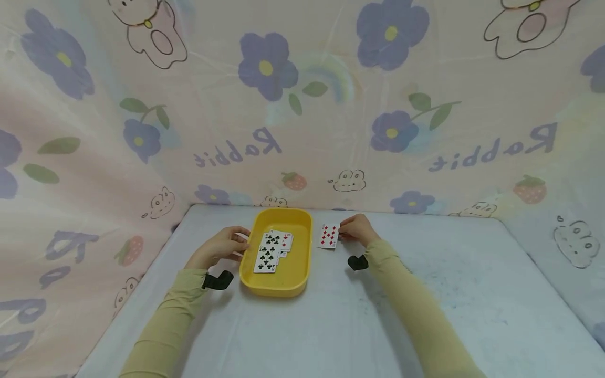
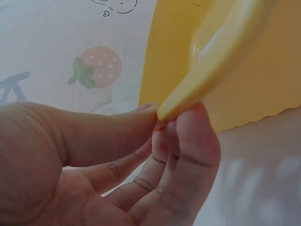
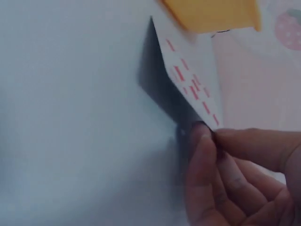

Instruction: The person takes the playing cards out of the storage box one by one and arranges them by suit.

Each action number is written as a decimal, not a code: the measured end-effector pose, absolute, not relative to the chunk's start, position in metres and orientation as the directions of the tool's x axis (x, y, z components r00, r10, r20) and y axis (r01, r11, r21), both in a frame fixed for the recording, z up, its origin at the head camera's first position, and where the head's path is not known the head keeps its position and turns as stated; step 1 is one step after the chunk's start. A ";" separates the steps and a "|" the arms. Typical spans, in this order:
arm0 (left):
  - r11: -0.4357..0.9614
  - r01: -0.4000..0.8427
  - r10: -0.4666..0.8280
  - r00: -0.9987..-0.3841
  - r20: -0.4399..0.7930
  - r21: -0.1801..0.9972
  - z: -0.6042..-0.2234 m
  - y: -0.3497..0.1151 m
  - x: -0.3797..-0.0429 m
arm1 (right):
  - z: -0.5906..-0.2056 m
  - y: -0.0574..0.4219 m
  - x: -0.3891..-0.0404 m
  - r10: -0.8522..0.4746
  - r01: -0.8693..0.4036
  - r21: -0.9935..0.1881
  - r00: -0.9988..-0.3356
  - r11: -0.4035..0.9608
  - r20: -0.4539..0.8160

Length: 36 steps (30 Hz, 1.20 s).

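A yellow tray (image 1: 298,278) stands on the white table, and my left hand (image 1: 222,247) is at its left side. In the left wrist view, the thumb and fingers of that hand (image 2: 136,160) pinch the rim of the tray (image 2: 207,75). Several club cards (image 1: 266,258) lie face up and overlapping inside the tray, with part of a red card (image 1: 286,241) showing. Right of the tray, my right hand (image 1: 357,229) pinches a red diamond playing card (image 1: 329,236) by its edge. In the right wrist view the card (image 3: 188,84) is tilted above the table, between thumb and index finger.
The white tabletop (image 1: 449,273) extends to the right and in front of the tray. Behind it hangs a pale curtain (image 1: 321,142) with flowers and rabbits, which also lines the left and right sides. A black strap piece (image 1: 357,262) sits at each wrist.
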<state>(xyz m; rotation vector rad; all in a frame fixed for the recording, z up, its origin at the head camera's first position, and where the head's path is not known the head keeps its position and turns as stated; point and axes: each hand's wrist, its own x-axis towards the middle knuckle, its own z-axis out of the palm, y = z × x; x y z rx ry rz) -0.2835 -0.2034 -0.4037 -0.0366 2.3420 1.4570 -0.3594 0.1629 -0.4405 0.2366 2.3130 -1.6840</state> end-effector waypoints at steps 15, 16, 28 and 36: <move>0.469 -0.229 0.151 -0.931 -0.333 0.853 -0.401 -0.200 -0.285 | -0.437 0.158 -0.369 0.050 0.245 -0.866 -0.967 0.436 -0.249; 0.468 -0.230 0.150 -0.931 -0.334 0.853 -0.400 -0.200 -0.286 | -0.438 0.158 -0.370 0.054 0.245 -0.863 -0.968 0.443 -0.247; 0.469 -0.233 0.146 -0.931 -0.335 0.852 -0.403 -0.203 -0.287 | -0.426 0.157 -0.368 0.039 0.187 -0.903 -0.982 0.388 -0.187; 0.498 -0.238 0.150 -0.923 -0.354 0.834 -0.404 -0.202 -0.287 | -0.371 0.121 -0.354 -0.145 0.118 -0.969 -0.978 0.217 -0.152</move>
